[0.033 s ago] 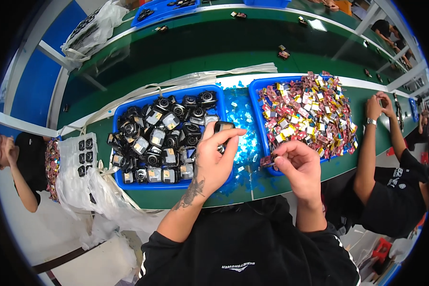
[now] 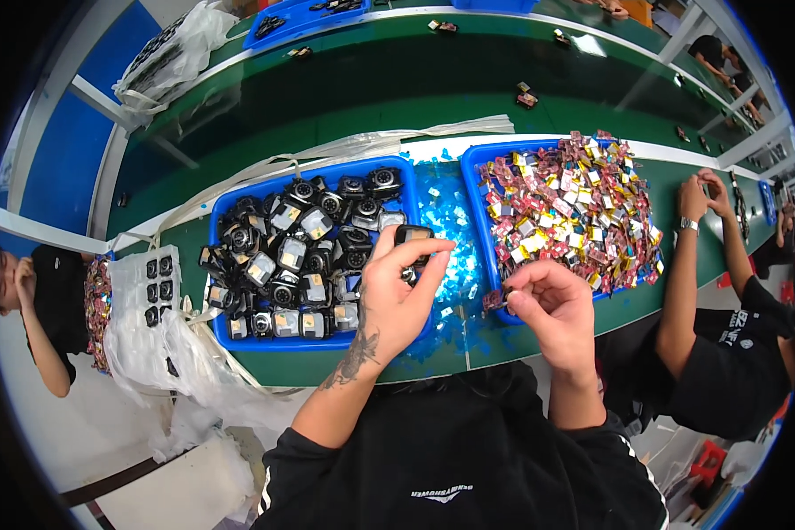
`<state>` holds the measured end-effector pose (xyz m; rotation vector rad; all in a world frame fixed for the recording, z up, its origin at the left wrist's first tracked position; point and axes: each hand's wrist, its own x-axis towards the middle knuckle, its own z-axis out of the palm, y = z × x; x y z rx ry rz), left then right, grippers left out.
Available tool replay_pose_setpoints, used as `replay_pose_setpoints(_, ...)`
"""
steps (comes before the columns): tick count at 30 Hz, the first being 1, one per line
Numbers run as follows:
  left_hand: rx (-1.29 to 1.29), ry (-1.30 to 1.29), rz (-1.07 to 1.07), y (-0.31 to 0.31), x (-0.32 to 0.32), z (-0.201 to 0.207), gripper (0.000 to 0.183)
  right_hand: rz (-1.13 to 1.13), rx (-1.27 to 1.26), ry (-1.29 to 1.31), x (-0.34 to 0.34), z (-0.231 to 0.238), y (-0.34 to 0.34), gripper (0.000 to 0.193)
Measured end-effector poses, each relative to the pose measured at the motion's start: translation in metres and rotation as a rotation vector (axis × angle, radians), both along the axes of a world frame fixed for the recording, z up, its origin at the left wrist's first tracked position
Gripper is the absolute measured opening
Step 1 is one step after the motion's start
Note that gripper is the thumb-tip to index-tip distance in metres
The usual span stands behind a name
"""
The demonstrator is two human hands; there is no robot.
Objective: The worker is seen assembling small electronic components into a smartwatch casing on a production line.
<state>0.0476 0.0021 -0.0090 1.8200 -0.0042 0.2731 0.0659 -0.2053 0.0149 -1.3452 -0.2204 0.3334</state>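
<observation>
My left hand (image 2: 399,283) is closed around a black watch case (image 2: 412,234) at the right edge of a blue tray (image 2: 327,347). That tray is heaped with black watch cases (image 2: 290,253), some showing round sensor backs and others covered with clear film. Between finger and thumb, my right hand (image 2: 552,305) pinches a small reddish circuit board (image 2: 495,299). It hovers by the near left corner of a second blue tray (image 2: 473,199), piled with small pink circuit boards (image 2: 574,212) with yellow and silver parts.
Bits of blue film (image 2: 443,265) litter the green table between the trays. A conveyor belt (image 2: 327,97) with scattered parts runs beyond. At left, a white tray (image 2: 137,283) of black pieces lies among plastic bags. Co-workers sit at left (image 2: 57,291) and right (image 2: 724,353).
The circuit board in my right hand has tilted slightly. The person at the left has shifted a little. My left hand stays almost in place.
</observation>
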Motion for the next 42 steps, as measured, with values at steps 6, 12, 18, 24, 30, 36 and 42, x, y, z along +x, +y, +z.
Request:
replay_pose_setpoints(6, -0.829, 0.11, -0.064, -0.017, -0.016, 0.009, 0.049, 0.022, -0.032, -0.028, -0.002, 0.011, 0.012, 0.012)
replay_pose_setpoints(12, -0.725, 0.104, -0.1, -0.031, -0.035, 0.013, 0.05, -0.118, -0.518, -0.524, -0.002, 0.023, 0.043, 0.016)
replay_pose_setpoints(18, -0.8, 0.061, -0.137, -0.031, -0.041, 0.009, 0.044, -0.066, -0.584, -0.581, -0.002, 0.031, 0.047, 0.013)
replay_pose_setpoints(24, -0.81, 0.027, -0.169, -0.031, -0.041, 0.006, 0.043, -0.04, -0.591, -0.634, 0.0, 0.035, 0.049, 0.01)
replay_pose_setpoints(30, -0.76, 0.025, -0.176, -0.03, -0.043, 0.002, 0.044, -0.019, -0.594, -0.587, 0.0, 0.035, 0.049, 0.009)
replay_pose_setpoints(36, -0.68, 0.02, -0.093, -0.032, -0.046, 0.002, 0.046, 0.042, -0.599, -0.518, 0.005, 0.034, 0.048, 0.009)
replay_pose_setpoints(42, -0.782, 0.049, -0.195, -0.033, -0.05, 0.001, 0.045, 0.018, -0.503, -0.495, 0.002, 0.03, 0.048, 0.019)
